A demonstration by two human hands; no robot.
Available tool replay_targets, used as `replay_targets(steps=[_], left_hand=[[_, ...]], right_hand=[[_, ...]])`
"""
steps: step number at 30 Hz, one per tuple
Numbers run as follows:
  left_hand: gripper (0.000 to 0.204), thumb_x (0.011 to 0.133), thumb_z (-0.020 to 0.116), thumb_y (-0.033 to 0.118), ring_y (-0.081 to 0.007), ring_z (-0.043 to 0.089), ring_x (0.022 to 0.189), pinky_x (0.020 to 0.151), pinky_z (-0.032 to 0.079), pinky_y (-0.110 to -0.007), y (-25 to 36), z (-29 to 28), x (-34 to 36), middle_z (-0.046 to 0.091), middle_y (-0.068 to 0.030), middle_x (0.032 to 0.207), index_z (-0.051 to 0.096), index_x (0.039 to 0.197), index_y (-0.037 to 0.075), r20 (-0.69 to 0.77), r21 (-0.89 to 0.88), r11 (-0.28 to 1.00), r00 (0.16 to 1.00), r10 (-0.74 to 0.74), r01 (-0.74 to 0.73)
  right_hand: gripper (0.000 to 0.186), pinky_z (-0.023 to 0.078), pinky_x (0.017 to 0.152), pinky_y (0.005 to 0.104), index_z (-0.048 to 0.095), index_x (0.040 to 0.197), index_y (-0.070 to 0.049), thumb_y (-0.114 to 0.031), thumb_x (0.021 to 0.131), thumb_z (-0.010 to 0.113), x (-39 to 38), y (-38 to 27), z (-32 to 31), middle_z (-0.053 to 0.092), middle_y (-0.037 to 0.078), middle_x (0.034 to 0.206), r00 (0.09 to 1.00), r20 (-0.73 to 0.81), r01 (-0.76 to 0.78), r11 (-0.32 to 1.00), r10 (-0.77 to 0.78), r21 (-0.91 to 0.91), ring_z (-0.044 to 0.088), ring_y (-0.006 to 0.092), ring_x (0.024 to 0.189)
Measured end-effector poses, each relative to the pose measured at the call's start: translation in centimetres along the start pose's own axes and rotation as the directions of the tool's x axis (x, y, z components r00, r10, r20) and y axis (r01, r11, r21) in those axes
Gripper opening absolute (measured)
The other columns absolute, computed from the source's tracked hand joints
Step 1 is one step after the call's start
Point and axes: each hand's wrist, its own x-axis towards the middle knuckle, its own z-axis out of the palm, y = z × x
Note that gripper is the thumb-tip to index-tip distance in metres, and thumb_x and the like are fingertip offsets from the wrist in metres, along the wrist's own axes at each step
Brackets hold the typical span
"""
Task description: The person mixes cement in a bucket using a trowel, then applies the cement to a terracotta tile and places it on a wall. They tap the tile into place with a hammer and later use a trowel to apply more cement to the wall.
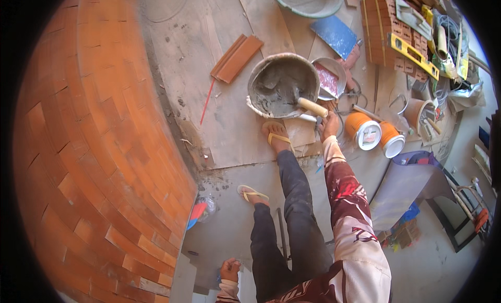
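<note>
My right hand (329,125) is at the free end of a wooden tool handle (313,107) that leans over the rim of a bucket of wet grey mortar (284,86). The handle shows along its whole length, and the fingers are too unclear to tell whether they grip it. A white handle (308,117) lies just below, close to the same hand. Low in the view, my left hand (229,269) hangs beside my leg with its fingers curled in. Whatever it may hold is hidden.
An orange brick wall (104,146) rises on the left. Reddish clay pieces (237,58) lie on the floor boards. To the right stand orange tubs (364,131), a brick stack (383,37) with a yellow level (414,56), and a tool bucket (419,113). A grey basin (310,1) is at the far edge.
</note>
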Motion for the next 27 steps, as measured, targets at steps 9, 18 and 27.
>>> replay_targets(steps=[9, 18, 27], left_hand=[[0.032, 0.088, 0.068, 0.018, -0.0151, 0.063, 0.086, 0.078, 0.052, -0.030, 0.2, 0.7, -0.9, 0.068, -0.0092, 0.096, 0.062, 0.110, -0.004, 0.047, 0.052, 0.982, 0.983, 0.178, -0.180], [0.028, 0.090, 0.065, 0.016, -0.0127, 0.063, 0.076, 0.067, 0.052, -0.027, -3.4, 0.4, -2.6, 0.067, -0.0080, 0.090, 0.062, 0.110, -0.003, -0.034, 0.037, 0.978, 0.977, 0.209, -0.207], [0.035, 0.087, 0.069, 0.023, -0.0227, 0.066, 0.094, 0.085, 0.053, -0.035, -3.4, 2.2, -8.0, 0.069, -0.0140, 0.104, 0.065, 0.112, 0.000, -0.113, -0.072, 0.988, 0.986, 0.126, -0.135]], right_hand=[[0.063, 0.050, 0.084, 0.0518, 0.070, 0.096, 0.004, -0.053, 0.097, 0.043, -8.4, -15.2, 7.8, 0.066, 0.033, 0.094, 0.785, 0.619, 0.613, 0.099, 0.042, -0.784, 0.064, 0.0481, 0.093], [0.035, 0.054, 0.079, 0.0503, 0.047, 0.127, -0.011, -0.023, 0.095, 0.050, -11.6, -17.0, -1.4, 0.065, 0.027, 0.103, 0.802, 0.597, 0.592, -0.140, 0.005, -0.794, 0.067, 0.0421, 0.094], [0.045, 0.044, 0.098, 0.0462, 0.044, 0.139, -0.009, -0.029, 0.098, 0.041, -9.4, -14.3, -11.0, 0.062, 0.014, 0.121, 0.729, 0.684, 0.683, -0.092, 0.026, -0.725, 0.058, 0.0337, 0.113]])
